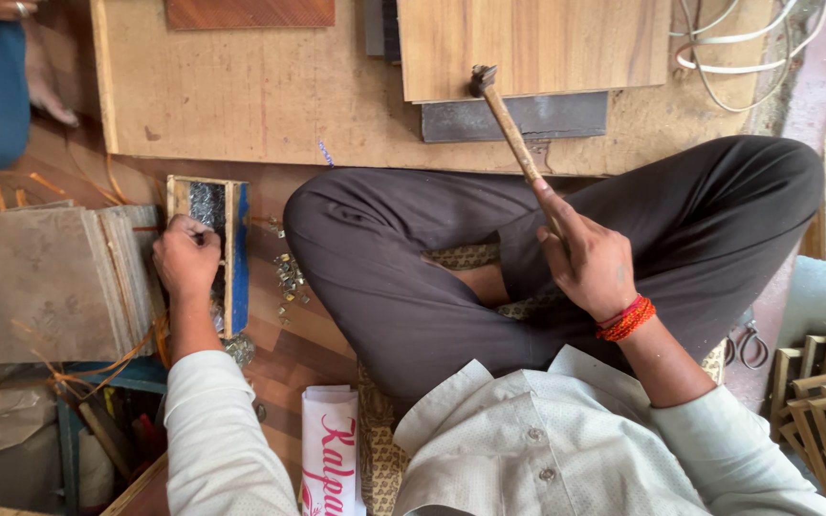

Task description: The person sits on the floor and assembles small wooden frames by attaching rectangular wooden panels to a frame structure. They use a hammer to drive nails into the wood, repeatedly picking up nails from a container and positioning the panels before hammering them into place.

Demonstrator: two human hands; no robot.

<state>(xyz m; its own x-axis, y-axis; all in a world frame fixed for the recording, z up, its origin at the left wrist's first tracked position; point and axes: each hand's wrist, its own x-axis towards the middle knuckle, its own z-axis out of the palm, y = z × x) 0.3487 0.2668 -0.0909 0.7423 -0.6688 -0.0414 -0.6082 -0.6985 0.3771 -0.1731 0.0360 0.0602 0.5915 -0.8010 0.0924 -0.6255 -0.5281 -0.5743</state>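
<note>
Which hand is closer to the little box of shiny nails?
Left. The left hand reaches into the nail box; the right hand grips a hammer far across the lap.

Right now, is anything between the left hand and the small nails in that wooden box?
Nothing visible. The left hand is already inside the open wooden box, its fingers down on the shiny nails. The right hand holds the hammer well away, over the lap.

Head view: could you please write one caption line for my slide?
Seated cross-legged, the person's right hand holds a hammer while the left hand reaches into a small wooden box of nails.
</note>
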